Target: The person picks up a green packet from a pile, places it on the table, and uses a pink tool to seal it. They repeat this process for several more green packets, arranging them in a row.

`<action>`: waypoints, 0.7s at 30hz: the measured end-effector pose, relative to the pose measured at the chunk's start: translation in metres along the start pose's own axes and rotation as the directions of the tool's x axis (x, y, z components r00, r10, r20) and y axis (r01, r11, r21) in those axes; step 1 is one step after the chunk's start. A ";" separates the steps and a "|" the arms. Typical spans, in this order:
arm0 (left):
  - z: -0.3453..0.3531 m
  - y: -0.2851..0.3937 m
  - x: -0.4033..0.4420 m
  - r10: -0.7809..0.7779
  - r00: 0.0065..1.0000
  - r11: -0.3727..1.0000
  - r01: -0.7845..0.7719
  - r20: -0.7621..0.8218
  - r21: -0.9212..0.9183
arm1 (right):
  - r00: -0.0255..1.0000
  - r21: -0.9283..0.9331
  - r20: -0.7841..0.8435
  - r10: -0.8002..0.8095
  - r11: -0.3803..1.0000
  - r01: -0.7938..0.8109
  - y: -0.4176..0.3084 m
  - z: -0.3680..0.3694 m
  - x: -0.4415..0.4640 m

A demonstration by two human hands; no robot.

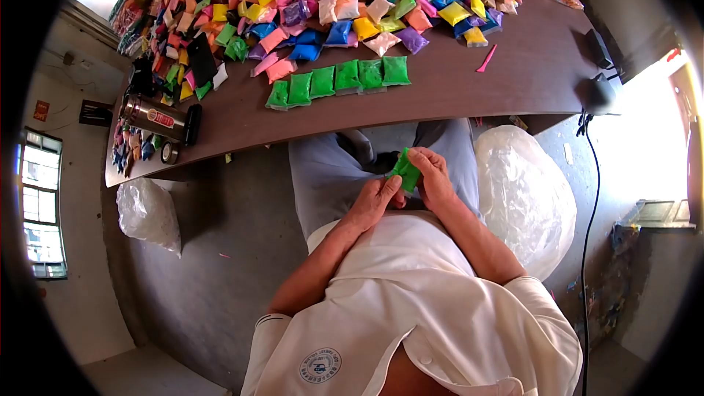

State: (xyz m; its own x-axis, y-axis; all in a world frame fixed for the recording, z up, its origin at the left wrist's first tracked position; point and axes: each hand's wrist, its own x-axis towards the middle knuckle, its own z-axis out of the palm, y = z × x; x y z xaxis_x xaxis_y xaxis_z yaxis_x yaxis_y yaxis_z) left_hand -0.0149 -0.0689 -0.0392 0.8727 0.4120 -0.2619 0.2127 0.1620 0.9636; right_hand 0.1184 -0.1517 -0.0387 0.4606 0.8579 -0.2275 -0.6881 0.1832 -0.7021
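Between my two hands, above my lap, is a small green packet (404,169). My left hand (379,199) pinches its lower left side, thumb on top. My right hand (433,174) grips its upper right side, also with the thumb on top. The other fingers of both hands are partly hidden under the packet. On the brown table (440,95) in front of me lies a row of several green packets (346,78), side by side near the edge. Behind them spreads a large pile of small packets (323,11) in many colours.
A metal flask (155,117) lies on its side at the table's left, beside a roll of tape (169,152). A pink stick (486,59) lies at the right. Clear plastic bags (524,198) stand on the floor on both sides. A black cable (591,249) hangs at the right.
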 end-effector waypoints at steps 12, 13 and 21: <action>0.000 -0.002 -0.002 0.022 0.998 0.999 -0.024 -0.059 -0.027 | 0.983 -0.127 0.175 0.058 0.991 -0.036 -0.005 -0.002 -0.005; 0.001 -0.002 -0.002 0.022 0.998 0.999 -0.024 -0.059 -0.026 | 0.980 -0.082 0.174 0.099 0.993 -0.086 -0.005 -0.004 -0.004; -0.002 -0.002 -0.002 0.031 0.996 0.999 -0.033 -0.086 -0.023 | 0.957 -0.184 0.227 0.178 0.973 -0.137 -0.003 -0.004 -0.008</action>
State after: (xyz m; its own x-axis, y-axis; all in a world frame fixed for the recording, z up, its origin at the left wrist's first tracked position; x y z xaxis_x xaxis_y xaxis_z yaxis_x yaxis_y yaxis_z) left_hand -0.0173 -0.0684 -0.0407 0.8381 0.4922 -0.2352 0.1734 0.1684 0.9703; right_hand 0.1194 -0.1611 -0.0377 0.1910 0.9631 -0.1896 -0.6296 -0.0280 -0.7764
